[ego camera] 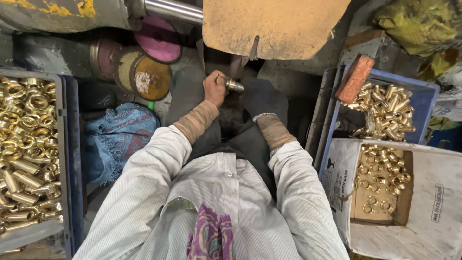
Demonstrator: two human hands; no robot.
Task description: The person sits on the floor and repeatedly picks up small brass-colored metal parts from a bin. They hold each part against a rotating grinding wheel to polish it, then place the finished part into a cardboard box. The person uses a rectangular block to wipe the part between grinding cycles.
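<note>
From the head view, we are pressing a small brass fitting [234,85] under the big buffing wheel [274,26], left hand [214,88] closed on it, gloved right hand [262,98] steadying nearby, its grip hidden. The left tray [67,159] and the right crate [423,98] are sitting heaped, the box [423,226] partly filled. Bins are hemming both elbows closely.

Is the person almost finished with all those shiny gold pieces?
Hard to say. The cardboard box holds some brass fittings in neat rows, which look done. One metal fitting is in hand, gripped by the left hand, with the gloved right hand beside it. Full heaps wait in the left crate and the blue crate.
</note>
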